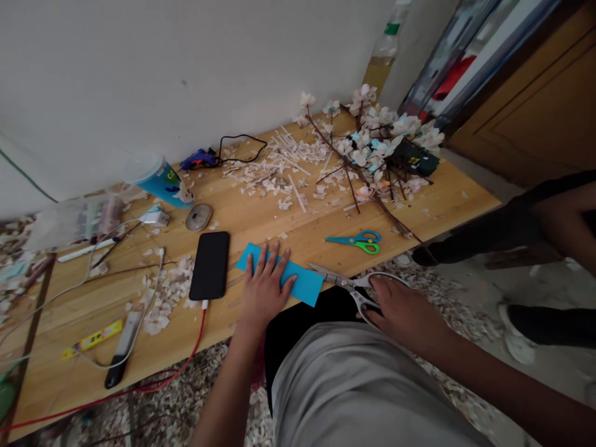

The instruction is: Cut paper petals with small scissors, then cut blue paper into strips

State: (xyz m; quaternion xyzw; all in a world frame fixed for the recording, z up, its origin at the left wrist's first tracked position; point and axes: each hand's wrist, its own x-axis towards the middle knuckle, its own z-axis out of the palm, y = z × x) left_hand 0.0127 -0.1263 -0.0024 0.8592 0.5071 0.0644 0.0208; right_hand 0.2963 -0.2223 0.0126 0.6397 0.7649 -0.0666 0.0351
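Observation:
A strip of blue paper point(305, 284) lies near the front edge of the wooden table point(274, 217). My left hand point(267, 285) rests flat on it with the fingers spread. Through the handles of large metal scissors point(347, 284) go the fingers of my right hand point(400, 307). The blades are slightly apart, and their tips reach the right end of the paper. Whether the paper is between the blades I cannot tell. Just beyond lie small blue and green scissors point(358, 240), held by no hand.
Left of the paper lies a black phone point(209, 266) on a red cable point(198, 341). A box cutter point(123, 349) lies front left. Behind stand a blue cup point(170, 183) and a bottle point(379, 65); flowering branches point(372, 146) lie back right. Another person's leg point(503, 217) is at right.

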